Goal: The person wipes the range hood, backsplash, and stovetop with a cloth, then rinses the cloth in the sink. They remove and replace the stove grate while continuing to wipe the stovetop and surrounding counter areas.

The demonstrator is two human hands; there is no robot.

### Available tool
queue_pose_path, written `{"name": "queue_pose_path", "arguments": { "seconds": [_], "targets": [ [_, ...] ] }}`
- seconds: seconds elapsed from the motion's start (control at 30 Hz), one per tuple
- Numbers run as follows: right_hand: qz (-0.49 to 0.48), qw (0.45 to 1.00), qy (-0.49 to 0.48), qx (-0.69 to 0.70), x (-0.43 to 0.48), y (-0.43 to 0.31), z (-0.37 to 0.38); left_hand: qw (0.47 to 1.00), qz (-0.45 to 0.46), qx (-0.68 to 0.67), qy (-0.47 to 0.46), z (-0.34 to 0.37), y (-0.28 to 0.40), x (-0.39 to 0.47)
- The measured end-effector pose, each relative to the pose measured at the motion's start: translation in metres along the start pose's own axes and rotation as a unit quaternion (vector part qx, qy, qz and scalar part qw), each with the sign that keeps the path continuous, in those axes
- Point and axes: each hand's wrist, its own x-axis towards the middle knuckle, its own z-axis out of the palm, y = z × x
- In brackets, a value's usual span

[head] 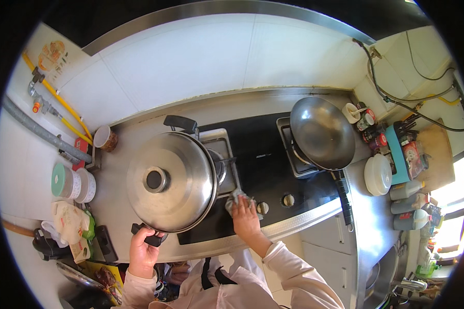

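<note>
My left hand grips the near black handle of a large lidded steel pot. The pot stands partly over the left burner and partly over the steel counter. Under my right hand, a crumpled grey cloth is pressed on the black glass gas hob, just left of a round control knob. A second knob sits further right. On the right burner rests a wok, its black handle pointing toward me.
Spice jars, a white lidded container, a teal rack and several bottles line the right side, above a sink. On the left are stacked round containers, food bags and a dark phone-like slab.
</note>
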Motion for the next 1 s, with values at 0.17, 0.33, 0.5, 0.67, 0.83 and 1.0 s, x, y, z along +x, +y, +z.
{"name": "queue_pose_path", "arguments": {
  "seconds": [0.17,0.33,0.5,0.67,0.83,1.0],
  "targets": [
    [0.136,0.991,0.01,-0.003,0.039,0.032,-0.007,1.0,-0.005,0.018,0.01,0.017,-0.017,0.011],
    [0.057,0.994,0.067,0.058,0.088,0.072,-0.023,0.999,0.016,0.047,0.017,0.035,-0.017,0.013],
    [0.004,0.988,0.12,0.096,0.146,0.105,-0.028,0.998,0.02,0.052,0.008,0.051,-0.015,0.02],
    [0.08,0.982,0.148,0.082,0.219,0.13,-0.027,0.997,0.024,0.069,0.013,0.069,-0.013,0.023],
    [0.23,0.959,0.159,0.052,0.244,0.174,-0.026,0.998,0.005,0.066,0.017,0.075,-0.013,0.03],
    [0.243,0.948,0.196,0.06,0.189,0.165,-0.002,0.999,-0.002,0.04,-0.013,0.078,-0.013,0.033]
  ]
}}
